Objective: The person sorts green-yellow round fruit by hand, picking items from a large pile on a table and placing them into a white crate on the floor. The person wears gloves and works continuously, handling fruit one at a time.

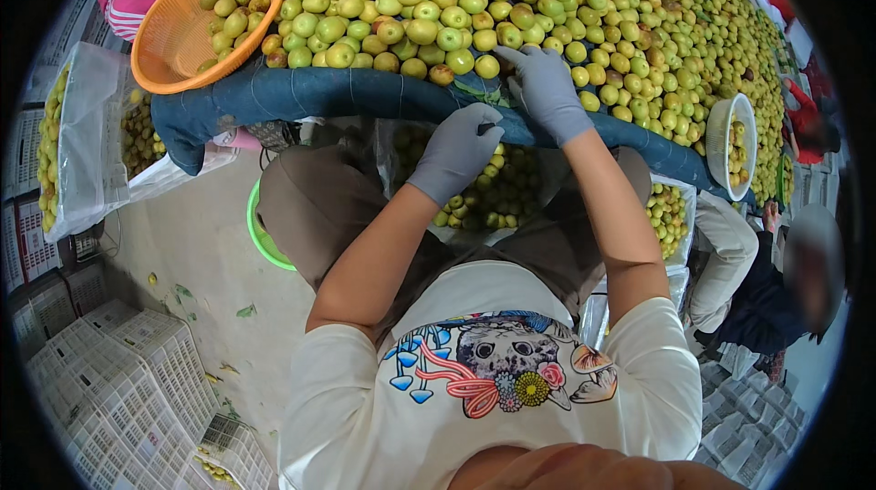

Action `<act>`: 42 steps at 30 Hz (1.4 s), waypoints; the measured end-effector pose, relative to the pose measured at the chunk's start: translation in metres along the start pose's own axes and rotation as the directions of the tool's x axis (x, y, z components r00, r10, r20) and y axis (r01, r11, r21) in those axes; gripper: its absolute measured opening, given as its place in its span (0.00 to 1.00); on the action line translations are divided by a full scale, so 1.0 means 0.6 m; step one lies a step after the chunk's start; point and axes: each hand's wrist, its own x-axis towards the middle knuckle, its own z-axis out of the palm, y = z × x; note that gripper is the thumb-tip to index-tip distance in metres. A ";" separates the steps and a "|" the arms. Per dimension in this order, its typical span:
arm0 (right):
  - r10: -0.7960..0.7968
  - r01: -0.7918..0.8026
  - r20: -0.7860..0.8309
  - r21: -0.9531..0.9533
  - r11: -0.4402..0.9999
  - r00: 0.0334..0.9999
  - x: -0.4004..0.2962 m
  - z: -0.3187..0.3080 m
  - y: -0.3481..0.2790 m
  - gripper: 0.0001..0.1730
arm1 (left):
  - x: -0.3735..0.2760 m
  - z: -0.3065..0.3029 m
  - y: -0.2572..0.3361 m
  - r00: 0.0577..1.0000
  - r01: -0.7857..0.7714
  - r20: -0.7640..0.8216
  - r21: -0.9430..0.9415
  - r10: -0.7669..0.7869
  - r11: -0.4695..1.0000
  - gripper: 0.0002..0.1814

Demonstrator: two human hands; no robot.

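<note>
A broad heap of green and brownish jujubes [424,31] covers the table in front of me. My right hand [547,89], in a grey glove, reaches over the padded blue cloth edge [342,89] to the near side of the heap. Its index finger and thumb are apart beside a dark brown fruit; whether they grip it is unclear. My left hand [457,153], also gloved, hovers over my lap in front of the edge. Its fingers curl towards the thumb around a small dark spot, a gap or an object. Green leaves [482,92] lie on the cloth between the hands.
An orange plastic basket [164,38] with some jujubes rests at the table's left edge, a white basket [718,141] at the right. Below my hands is a lined container of jujubes [506,202]. A green basket [263,237] and stacked white crates [116,387] stand left. Other people sit around.
</note>
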 end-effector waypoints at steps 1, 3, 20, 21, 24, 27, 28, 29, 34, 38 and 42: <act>-0.006 0.005 0.012 0.002 1.000 1.000 0.005 0.009 0.004 0.21 | 0.000 0.003 -0.005 0.999 0.006 -0.040 -0.069 -0.009 0.998 0.12; -0.013 0.012 0.034 0.004 1.000 0.999 0.023 0.034 0.021 0.24 | 0.000 0.004 0.000 0.993 0.004 -0.116 -0.205 -0.029 0.979 0.11; -0.175 0.163 0.055 0.182 0.970 0.983 0.043 0.049 -0.121 0.17 | -0.057 -0.012 -0.018 0.867 0.029 -0.101 -0.967 -0.487 0.251 0.22; -0.146 0.135 0.081 0.124 0.983 0.986 0.043 0.051 -0.123 0.17 | -0.059 -0.013 -0.016 0.857 0.013 -0.113 -0.971 -0.504 0.240 0.22; -0.087 0.062 0.126 0.193 0.979 0.988 0.036 0.034 -0.100 0.17 | -0.064 -0.016 0.000 0.848 -0.023 -0.137 -0.974 -0.511 0.224 0.22; -0.204 0.201 0.003 0.150 0.968 0.979 0.023 0.030 -0.068 0.14 | -0.066 -0.013 0.006 0.874 -0.035 -0.143 -0.972 -0.465 0.233 0.22; -0.202 0.191 0.063 0.150 0.970 0.977 0.019 0.024 -0.065 0.15 | -0.065 -0.011 0.005 0.873 -0.033 -0.141 -0.972 -0.468 0.231 0.22; -0.216 0.204 0.084 0.124 0.971 0.973 0.020 0.025 -0.066 0.16 | -0.064 -0.009 0.004 0.871 -0.032 -0.140 -0.973 -0.471 0.230 0.22; -0.219 0.180 0.170 0.219 0.959 0.961 0.027 0.026 -0.059 0.18 | -0.055 -0.001 -0.007 0.879 -0.035 -0.125 -0.979 -0.460 0.199 0.24; -0.374 -0.081 0.433 0.735 0.673 0.820 0.024 -0.059 -0.062 0.18 | -0.060 -0.015 -0.003 0.889 -0.060 -0.105 -0.992 -0.446 0.113 0.23; -0.091 -0.011 0.158 0.548 0.836 0.983 0.070 -0.013 -0.008 0.18 | -0.054 -0.016 0.013 0.867 -0.066 -0.108 -0.992 -0.486 0.104 0.21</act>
